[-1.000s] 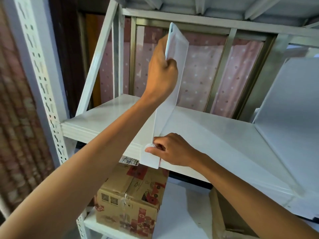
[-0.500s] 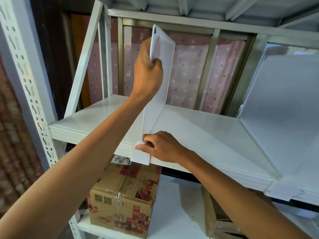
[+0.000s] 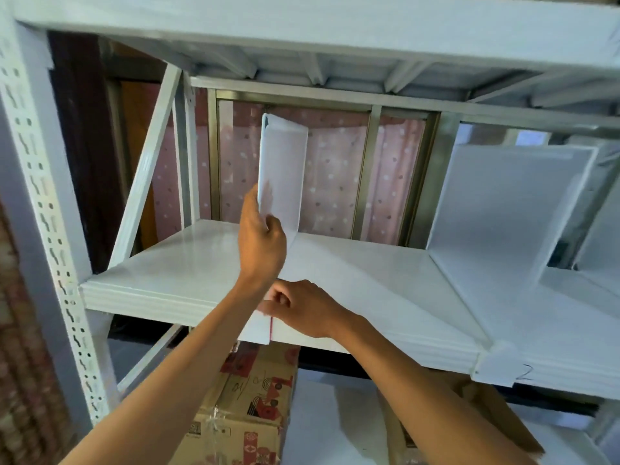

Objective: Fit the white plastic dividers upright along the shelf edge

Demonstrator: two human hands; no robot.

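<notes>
Dividers of thin white plastic are the job, and one divider [image 3: 283, 169] stands upright across the shelf [image 3: 188, 263], running from its front edge toward the back. The left hand [image 3: 261, 243] pinches the sheet's front edge partway up, thumb on the near face, fingers behind. The right hand [image 3: 302, 310] is curled at the shelf's front edge, thumb and fingers pressed on the divider's clip tab [image 3: 255, 330], which hangs over that edge. The sheet looks light, smooth and a little flexible, so it probably bows if pushed from the top; holding low near the tab while steadying the edge seems the sound grip. To the right along the shelf, a second divider [image 3: 503, 209] stands upright, its tab [image 3: 496, 367] over the front edge. Below the shelf sits a taped cardboard box [image 3: 248, 407], closed, contents unseen. Right of that box is another carton [image 3: 476, 417]; I cannot tell what it holds.
</notes>
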